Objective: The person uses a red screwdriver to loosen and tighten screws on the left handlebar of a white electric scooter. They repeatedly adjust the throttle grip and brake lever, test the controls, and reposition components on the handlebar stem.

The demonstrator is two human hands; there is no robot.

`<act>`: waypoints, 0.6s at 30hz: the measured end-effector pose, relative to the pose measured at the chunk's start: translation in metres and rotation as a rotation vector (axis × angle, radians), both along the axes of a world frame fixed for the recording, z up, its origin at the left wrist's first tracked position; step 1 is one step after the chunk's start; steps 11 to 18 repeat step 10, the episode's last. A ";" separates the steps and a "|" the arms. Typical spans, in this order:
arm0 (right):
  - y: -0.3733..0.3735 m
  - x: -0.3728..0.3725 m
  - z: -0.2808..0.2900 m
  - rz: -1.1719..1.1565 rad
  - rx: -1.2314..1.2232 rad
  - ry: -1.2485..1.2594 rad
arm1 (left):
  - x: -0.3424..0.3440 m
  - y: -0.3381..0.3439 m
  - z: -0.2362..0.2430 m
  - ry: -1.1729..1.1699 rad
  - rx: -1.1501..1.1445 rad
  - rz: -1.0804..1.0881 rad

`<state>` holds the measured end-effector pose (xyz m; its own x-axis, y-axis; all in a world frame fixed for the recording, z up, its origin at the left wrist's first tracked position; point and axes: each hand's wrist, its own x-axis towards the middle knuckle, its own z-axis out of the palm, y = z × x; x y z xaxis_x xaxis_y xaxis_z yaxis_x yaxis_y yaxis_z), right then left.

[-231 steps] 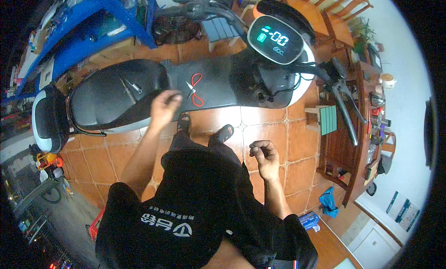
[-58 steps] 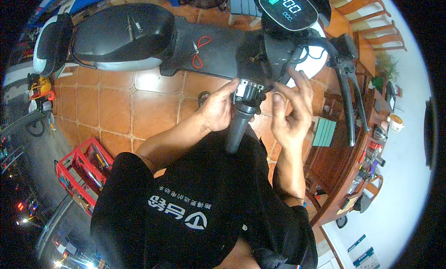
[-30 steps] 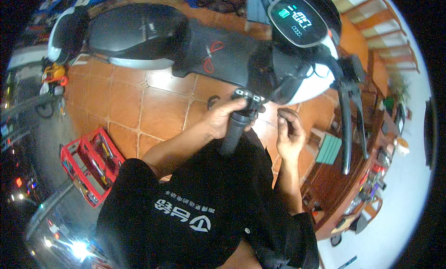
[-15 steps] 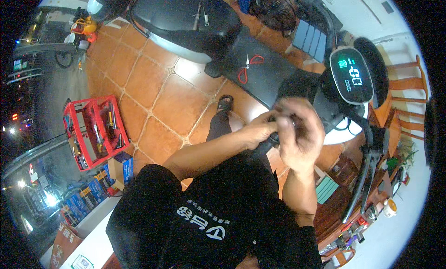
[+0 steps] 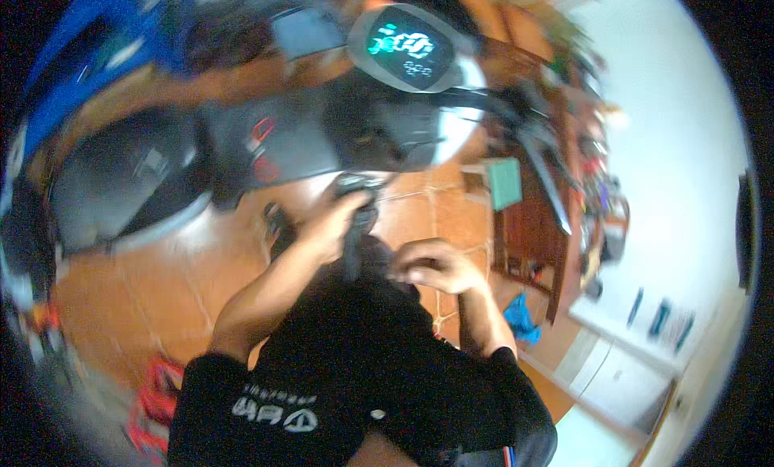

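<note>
The whole picture is smeared by motion. My left hand is closed round a small black part with a dark length hanging below it. It is in front of my body, on the near side of the electric scooter's dark footboard; the part's exact kind is too blurred to tell. To the right, my right hand is close to my black shirt, apart from the left. Its fingers are curled in with the tips together; whatever they may hold cannot be made out. Red-handled scissors lie on the footboard.
Lit display tops the scooter's front; its black seat is at left. A red tool carrier stands at lower left. A wooden cabinet and a cluttered shelf are at right, with a blue bag below.
My view has swung right, so the scooter appears farther left. My hands, close together before, are now apart: the left keeps the black part, the right has drawn back toward my body.
</note>
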<state>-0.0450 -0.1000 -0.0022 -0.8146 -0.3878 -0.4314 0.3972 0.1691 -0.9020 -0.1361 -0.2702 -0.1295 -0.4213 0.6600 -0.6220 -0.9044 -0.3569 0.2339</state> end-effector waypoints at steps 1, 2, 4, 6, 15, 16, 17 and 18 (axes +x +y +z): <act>0.009 0.025 -0.017 -0.119 0.051 -0.110 | -0.002 0.000 0.012 0.080 0.019 0.017; 0.022 0.056 -0.034 -0.232 0.119 -0.230 | 0.004 0.002 0.023 0.149 0.004 0.009; 0.045 0.100 -0.084 -0.422 0.184 -0.381 | 0.013 0.006 0.031 0.259 -0.071 0.061; 0.079 0.143 -0.137 -0.520 0.286 -0.353 | 0.021 0.003 0.014 0.285 -0.113 0.101; 0.167 0.196 -0.196 -0.625 0.402 -0.575 | 0.044 0.015 0.009 0.457 -0.050 0.235; 0.167 0.196 -0.196 -0.625 0.402 -0.575 | 0.044 0.015 0.009 0.457 -0.050 0.235; 0.167 0.196 -0.196 -0.625 0.402 -0.575 | 0.044 0.015 0.009 0.457 -0.050 0.235; 0.167 0.196 -0.196 -0.625 0.402 -0.575 | 0.044 0.015 0.009 0.457 -0.050 0.235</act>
